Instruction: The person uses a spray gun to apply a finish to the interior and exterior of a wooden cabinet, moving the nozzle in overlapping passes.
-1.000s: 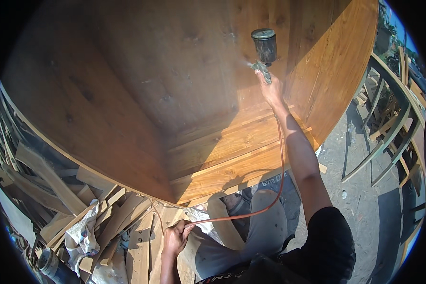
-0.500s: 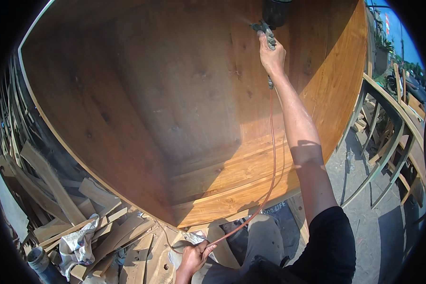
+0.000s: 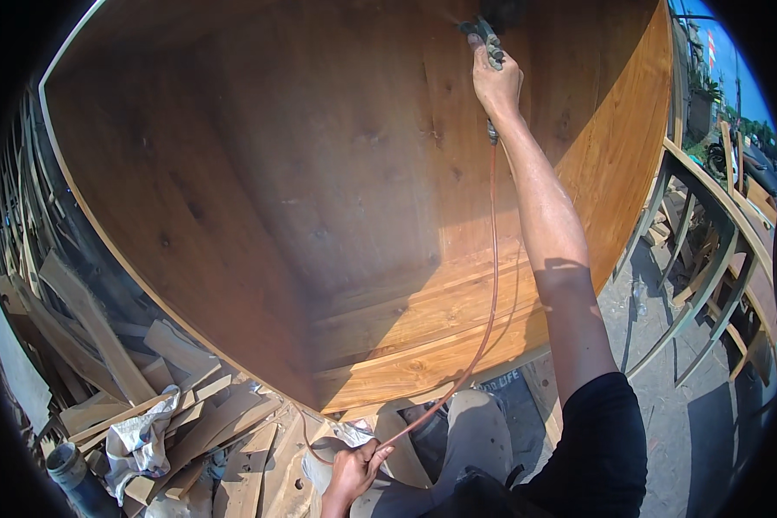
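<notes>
My right hand (image 3: 497, 86) is wrapped round a spray gun (image 3: 483, 39), held up in front of the inner back wall of a large brown wooden cabinet (image 3: 337, 173). A dark cup on top of the gun is partly cut off by the picture's upper edge, and a faint mist shows at the nozzle. From the gun's handle a thin reddish hose (image 3: 494, 259) hangs down and curves toward my lap. Low in the picture, my left hand (image 3: 356, 470) is closed on that hose near my knee.
Offcut boards (image 3: 190, 414) lie heaped at the left, with a white cloth or sack (image 3: 142, 440) on them. A dark cylindrical container (image 3: 73, 475) stands at the lower left. Curved wooden frames (image 3: 716, 259) stand on the paved ground at the right.
My right hand and the spray gun have moved up a little, so more of the cup is cut off. The hose hangs slightly straighter. My left hand keeps its hold.
</notes>
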Demonstrator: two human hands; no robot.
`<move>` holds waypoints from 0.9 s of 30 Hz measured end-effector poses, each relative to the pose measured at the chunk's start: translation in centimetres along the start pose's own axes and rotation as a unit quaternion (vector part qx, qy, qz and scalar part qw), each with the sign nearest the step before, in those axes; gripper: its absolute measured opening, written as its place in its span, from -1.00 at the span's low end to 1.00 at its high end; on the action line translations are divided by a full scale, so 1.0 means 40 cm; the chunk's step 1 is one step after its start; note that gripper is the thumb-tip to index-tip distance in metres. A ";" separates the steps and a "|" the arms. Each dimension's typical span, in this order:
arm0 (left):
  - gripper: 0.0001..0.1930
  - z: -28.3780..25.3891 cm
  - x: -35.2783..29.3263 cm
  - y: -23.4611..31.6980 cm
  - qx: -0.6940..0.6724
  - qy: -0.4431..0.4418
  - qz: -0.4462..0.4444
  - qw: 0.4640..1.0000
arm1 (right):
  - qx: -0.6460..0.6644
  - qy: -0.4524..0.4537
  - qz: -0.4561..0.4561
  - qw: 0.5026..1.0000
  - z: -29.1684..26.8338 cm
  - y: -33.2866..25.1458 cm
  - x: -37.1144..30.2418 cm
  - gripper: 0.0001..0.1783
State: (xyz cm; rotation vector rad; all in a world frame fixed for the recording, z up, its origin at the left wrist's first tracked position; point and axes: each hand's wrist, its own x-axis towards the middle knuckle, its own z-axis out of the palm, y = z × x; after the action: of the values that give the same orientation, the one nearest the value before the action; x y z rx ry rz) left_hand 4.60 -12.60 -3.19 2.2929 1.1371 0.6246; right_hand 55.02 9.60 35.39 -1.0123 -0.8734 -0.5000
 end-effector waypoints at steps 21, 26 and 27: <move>-0.59 -0.066 -0.047 -0.031 0.060 -0.025 -0.071 0.995 | -0.140 -0.170 0.201 0.955 -0.220 0.397 -0.571 -0.36; -0.57 -0.060 -0.061 -0.047 0.067 -0.050 -0.098 0.992 | -0.153 -0.201 0.251 0.934 -0.269 0.491 -0.713 -0.36; -0.58 -0.058 -0.056 -0.044 0.063 -0.051 -0.086 0.993 | -0.169 -0.210 0.258 0.928 -0.286 0.550 -0.743 -0.36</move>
State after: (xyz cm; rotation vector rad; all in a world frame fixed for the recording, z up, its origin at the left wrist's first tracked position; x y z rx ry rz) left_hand 0.95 -12.96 -2.88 2.2702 1.3410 0.3754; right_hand 58.26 8.92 -3.16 -1.6468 -0.8633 0.0271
